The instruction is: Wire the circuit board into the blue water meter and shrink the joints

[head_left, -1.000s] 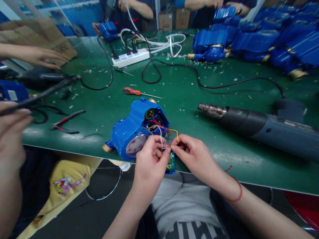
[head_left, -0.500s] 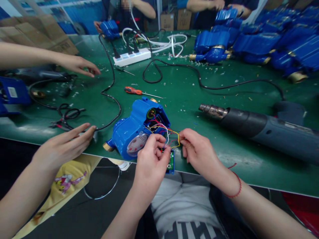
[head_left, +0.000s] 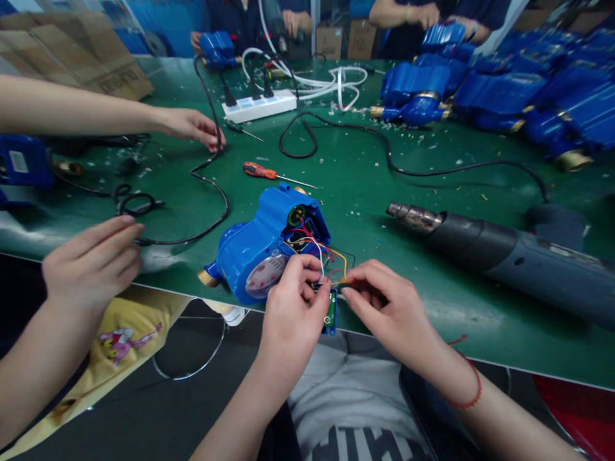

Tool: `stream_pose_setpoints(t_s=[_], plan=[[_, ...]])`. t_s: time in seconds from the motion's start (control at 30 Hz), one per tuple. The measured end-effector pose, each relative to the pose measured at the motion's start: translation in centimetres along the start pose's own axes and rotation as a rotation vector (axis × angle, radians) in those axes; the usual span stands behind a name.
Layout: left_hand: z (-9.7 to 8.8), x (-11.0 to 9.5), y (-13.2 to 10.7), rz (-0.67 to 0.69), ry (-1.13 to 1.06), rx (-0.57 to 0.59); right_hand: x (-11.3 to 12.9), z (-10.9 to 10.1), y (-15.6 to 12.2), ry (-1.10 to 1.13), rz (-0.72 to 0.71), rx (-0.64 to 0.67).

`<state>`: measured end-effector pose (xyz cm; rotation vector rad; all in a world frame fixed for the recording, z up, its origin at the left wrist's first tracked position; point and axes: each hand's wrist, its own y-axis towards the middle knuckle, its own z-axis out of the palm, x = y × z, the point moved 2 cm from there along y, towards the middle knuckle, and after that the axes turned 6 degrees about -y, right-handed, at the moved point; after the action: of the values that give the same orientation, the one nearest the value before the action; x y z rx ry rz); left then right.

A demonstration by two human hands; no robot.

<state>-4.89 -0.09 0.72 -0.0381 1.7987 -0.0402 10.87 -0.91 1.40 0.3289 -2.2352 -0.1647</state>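
A blue water meter (head_left: 240, 246) with an opened housing lies near the table's front edge, its brass end pointing left. Red, white, yellow and black wires run out of the housing toward a small green circuit board (head_left: 330, 312) in a blue frame. My left hand (head_left: 293, 310) is closed, pinching the board's upper end where the wires meet it. To its right, my right hand (head_left: 396, 304) pinches the yellow wire (head_left: 345, 261) between thumb and fingers. The exact contact at the fingertips is partly hidden.
A heat gun (head_left: 504, 250) lies at the right, its cord crossing the table. Behind the meter are an orange screwdriver (head_left: 259, 170) and a white power strip (head_left: 269, 107). Several blue meters (head_left: 500, 89) crowd the back right. A co-worker's hands (head_left: 93, 259) handle a black cable (head_left: 211, 182).
My right hand has shifted slightly down and left, closer to the board; my left hand stays in place. The co-worker's far hand has reached right to the black cable, the near hand moved left.
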Motion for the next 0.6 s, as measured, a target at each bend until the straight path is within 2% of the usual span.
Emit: stream_pose_setpoints(t_s=[0.13, 0.3, 0.6], plan=[[-0.1, 0.0, 0.1, -0.015, -0.022, 0.008, 0.1, 1.3, 1.1, 0.09, 0.012, 0.018], [-0.2, 0.2, 0.1, -0.019, -0.068, -0.014, -0.1, 1.5, 1.8, 0.104, 0.043, 0.055], [-0.1, 0.4, 0.2, -0.019, -0.07, 0.0, -0.2, 1.1, 2.0, 0.118, -0.095, 0.101]])
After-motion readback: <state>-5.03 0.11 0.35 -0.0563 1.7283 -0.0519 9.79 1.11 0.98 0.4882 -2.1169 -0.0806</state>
